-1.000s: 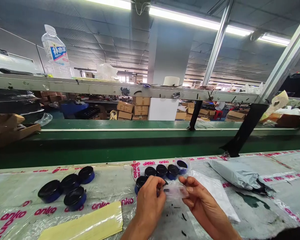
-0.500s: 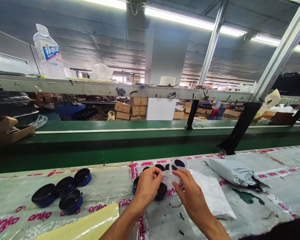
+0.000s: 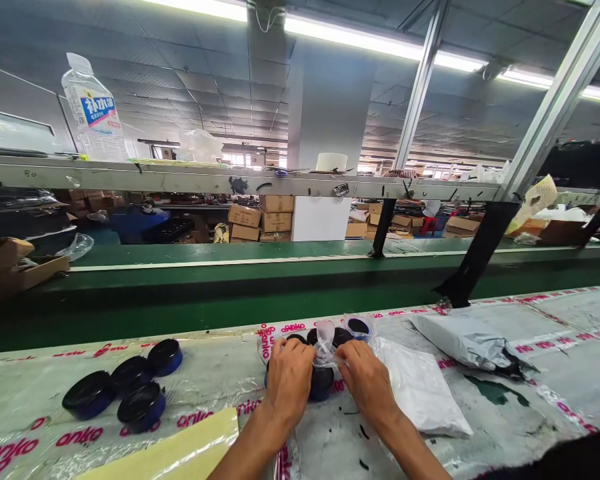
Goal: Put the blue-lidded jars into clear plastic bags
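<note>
A small clear plastic bag [image 3: 325,353] is stretched between my two hands above the worktop. My left hand [image 3: 289,373] pinches its left side, fingers curled and thumb mostly hidden. On the other side my right hand [image 3: 363,373] grips the bag's edge between thumb and fingers. Under and behind the bag sit several round black-and-blue pieces like caps, one of them a dark round piece [image 3: 321,383] just beneath my hands. Another round piece in clear plastic [image 3: 359,327] lies beyond my right hand. Whether anything is inside the held bag I cannot tell.
Several black-and-blue round pieces [image 3: 141,405] stand at the left, near a yellow sheet [image 3: 170,453]. A stack of white bags [image 3: 420,387] and a grey-white package [image 3: 467,343] lie at the right. Behind runs a green conveyor [image 3: 230,300], with a metal shelf rail [image 3: 190,179] above.
My hands have turned palm-down and my left hand has dropped slightly. The clear bag now stands up between them, where before it was drawn out sideways.
</note>
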`<action>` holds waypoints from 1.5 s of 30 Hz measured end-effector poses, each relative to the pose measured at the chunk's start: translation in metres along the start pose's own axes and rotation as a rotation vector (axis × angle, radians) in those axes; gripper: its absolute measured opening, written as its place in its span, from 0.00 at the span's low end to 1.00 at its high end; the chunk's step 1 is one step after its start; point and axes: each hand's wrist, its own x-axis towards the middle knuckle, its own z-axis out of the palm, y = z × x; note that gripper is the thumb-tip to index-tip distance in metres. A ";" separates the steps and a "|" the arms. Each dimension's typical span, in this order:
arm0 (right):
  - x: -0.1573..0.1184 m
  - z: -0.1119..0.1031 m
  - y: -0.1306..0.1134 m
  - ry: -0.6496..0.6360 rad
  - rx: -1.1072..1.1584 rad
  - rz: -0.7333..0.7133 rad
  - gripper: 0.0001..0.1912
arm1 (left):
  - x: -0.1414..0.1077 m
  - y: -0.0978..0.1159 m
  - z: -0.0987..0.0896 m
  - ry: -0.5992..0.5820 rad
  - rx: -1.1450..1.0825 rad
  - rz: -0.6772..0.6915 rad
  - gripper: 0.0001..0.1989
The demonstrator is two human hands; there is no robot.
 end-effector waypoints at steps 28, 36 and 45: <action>-0.030 -0.029 -0.019 -0.171 -0.029 -0.265 0.10 | -0.043 -0.033 0.022 0.258 0.493 0.377 0.01; -0.038 -0.029 -0.019 -0.175 -0.185 -0.391 0.15 | -0.048 -0.031 0.018 0.228 0.642 0.490 0.07; -0.034 -0.016 -0.030 -0.307 -0.154 -0.223 0.13 | -0.046 -0.029 0.033 0.187 0.675 0.511 0.08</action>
